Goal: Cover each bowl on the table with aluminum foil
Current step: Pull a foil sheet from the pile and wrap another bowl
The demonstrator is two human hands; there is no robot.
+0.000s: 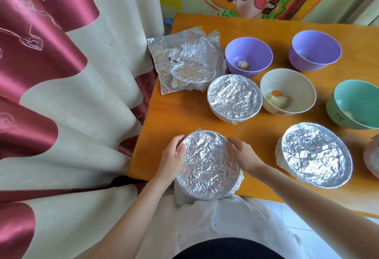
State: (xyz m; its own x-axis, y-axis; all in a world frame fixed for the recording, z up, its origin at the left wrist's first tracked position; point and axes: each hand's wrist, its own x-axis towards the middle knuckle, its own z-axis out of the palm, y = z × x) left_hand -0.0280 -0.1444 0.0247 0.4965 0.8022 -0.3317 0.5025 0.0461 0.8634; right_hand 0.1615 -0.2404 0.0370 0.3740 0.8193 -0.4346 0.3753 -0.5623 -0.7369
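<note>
Foil-covered round bowl nearest the person [209, 166]: colour & contents hidden under crinkled foil, base not visible. Left hand [171, 157] & right hand [243, 154] grip its rim, some fingertips tucked out of sight behind foil. Middle foil-covered bowl [233, 97] & right foil-covered bowl [313, 154]: contents hidden. Foil-wrapped round thing [372, 156] cut off by right edge, can't ID. Teal plastic bowl [348, 102] also cut off on the right. Food bits in cream ceramic-look bowl [287, 90] & nearer purple plastic bowl [248, 55] too small to ID.
</note>
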